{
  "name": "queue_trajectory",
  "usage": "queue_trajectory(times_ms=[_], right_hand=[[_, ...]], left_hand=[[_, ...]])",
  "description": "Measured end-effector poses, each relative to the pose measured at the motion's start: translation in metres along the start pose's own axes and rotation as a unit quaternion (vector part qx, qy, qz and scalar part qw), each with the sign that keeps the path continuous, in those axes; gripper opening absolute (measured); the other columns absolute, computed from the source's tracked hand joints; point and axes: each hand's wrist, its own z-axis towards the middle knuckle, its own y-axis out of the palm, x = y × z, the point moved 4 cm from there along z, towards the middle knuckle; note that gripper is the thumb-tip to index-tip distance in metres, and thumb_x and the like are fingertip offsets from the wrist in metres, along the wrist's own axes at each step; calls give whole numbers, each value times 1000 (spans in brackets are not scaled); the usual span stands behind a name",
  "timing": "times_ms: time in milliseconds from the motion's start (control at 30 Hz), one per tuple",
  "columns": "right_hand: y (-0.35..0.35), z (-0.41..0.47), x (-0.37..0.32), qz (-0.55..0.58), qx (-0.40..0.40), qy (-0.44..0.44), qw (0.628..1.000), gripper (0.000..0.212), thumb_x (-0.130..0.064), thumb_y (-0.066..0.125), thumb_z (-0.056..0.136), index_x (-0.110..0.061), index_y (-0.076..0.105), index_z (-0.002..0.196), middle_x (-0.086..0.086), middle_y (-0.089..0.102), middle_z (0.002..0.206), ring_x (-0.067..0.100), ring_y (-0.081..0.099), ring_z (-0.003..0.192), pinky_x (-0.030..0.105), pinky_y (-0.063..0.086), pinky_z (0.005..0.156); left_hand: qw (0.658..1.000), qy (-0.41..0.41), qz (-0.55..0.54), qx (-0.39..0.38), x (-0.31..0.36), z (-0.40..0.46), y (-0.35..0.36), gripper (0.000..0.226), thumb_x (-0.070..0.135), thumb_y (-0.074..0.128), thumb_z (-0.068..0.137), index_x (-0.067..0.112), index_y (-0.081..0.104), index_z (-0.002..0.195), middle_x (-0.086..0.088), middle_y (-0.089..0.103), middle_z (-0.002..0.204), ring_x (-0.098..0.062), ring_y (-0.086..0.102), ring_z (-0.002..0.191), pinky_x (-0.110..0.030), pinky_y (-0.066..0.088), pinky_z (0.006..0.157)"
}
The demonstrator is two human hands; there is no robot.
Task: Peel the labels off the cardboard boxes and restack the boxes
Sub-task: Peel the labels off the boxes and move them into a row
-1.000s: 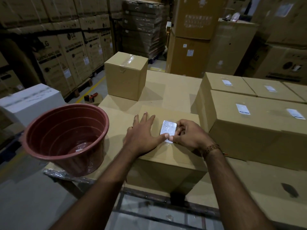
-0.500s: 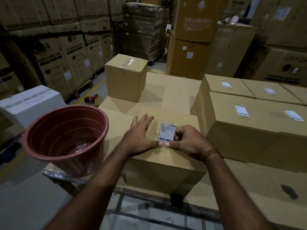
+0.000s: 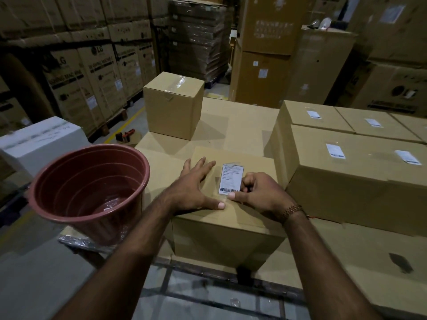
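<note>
The left hand (image 3: 193,192) lies flat on top of the plain brown cardboard box (image 3: 226,218) nearest the camera, fingers spread wide and straight, thumb stretched out toward the right along the lid. Just beside that thumb, the right hand (image 3: 258,195) has its fingers curled, pinching the white rectangular barcode label (image 3: 231,179) at its near right edge. The label stands up tilted off the lid, barcode end nearest the camera, while its far end looks to be at the box surface under a strip of clear tape; whether it is stuck there cannot be told. A beaded brown bracelet (image 3: 293,210) circles the right wrist.

To the left, a reddish-brown plastic bucket (image 3: 90,188) sits tilted at the edge of the cardboard layer, with a scrap of clear film in its bottom. Beyond the hands, a taller taped cardboard box (image 3: 173,105) stands upright on the same layer, well apart from the one being worked on. To the right sits a row of wide, flat cardboard boxes (image 3: 346,181), each with a small white label on its top face; the closest one (image 3: 335,150) lies flat, fully stuck down. A white carton (image 3: 39,142) rests at far left, and tall stacks of printed warehouse cartons (image 3: 92,75) fill the background.
</note>
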Motion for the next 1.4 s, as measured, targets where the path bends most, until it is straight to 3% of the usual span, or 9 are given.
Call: queue_trajectory(times_ms=[267,367,467,633,833,933,1067,1233,1400], right_hand=[[0,-7,-10,-18,11,4,1000,39,-36,91,80,-5,67,77,-1,58,79,13,52,69,35,47,69],[4,-14,-19,-51,38,-6,998,27,-40,91,79,-17,79,89,0,59,87,12,54,74,36,50,72],[9,-21,-24,-63,80,-17,995,28,-44,91,78,-30,83,101,-3,59,89,13,57,78,27,46,66],[14,-28,-22,-73,137,-64,986,24,-44,85,84,-34,82,105,-2,59,86,18,54,88,39,50,75],[16,-27,-16,-64,123,-45,989,38,-54,79,83,-31,81,113,-5,67,100,15,53,98,43,53,85],[17,-28,-17,-31,122,-36,991,50,-65,70,79,-31,80,114,-9,73,105,16,62,102,46,57,86],[16,-28,-10,87,121,-11,989,41,-52,75,81,-30,78,117,-12,79,113,12,74,105,52,60,95],[17,-30,-13,97,132,-11,986,32,-44,74,85,-35,75,116,-11,78,116,13,73,107,51,59,97],[16,-28,-10,136,141,0,981,24,-22,58,102,-40,70,113,-6,70,124,11,65,118,31,51,100]], left_hand=[[1000,-6,10,-15,2,-1,-2,133,62,92,66,44,8,167,18,-12,174,-18,-27,157,-58,4,127],[1000,-3,7,-12,1,-1,-1,133,61,93,65,44,9,167,18,-11,174,-17,-28,157,-57,5,127],[1000,-3,8,-10,2,-1,-2,132,61,93,65,44,10,167,18,-11,174,-17,-28,157,-58,5,127],[1000,0,6,-7,2,-1,-1,131,62,92,65,45,11,166,19,-10,174,-17,-28,157,-57,6,127],[1000,5,-12,1,2,-3,-1,130,62,93,65,44,15,166,19,-8,174,-16,-27,157,-55,7,128],[1000,6,-9,7,3,-5,-1,129,61,93,65,42,16,167,18,-6,175,-16,-27,157,-56,10,129],[1000,8,6,10,5,-6,-1,127,61,92,66,40,17,167,16,-5,175,-17,-24,158,-58,10,130],[1000,19,7,21,4,-6,-2,125,62,92,66,42,20,166,16,-2,175,-17,-22,159,-61,14,128],[999,31,19,23,0,-2,1,122,68,89,65,46,22,164,17,2,175,-20,-21,159,-66,17,126]])
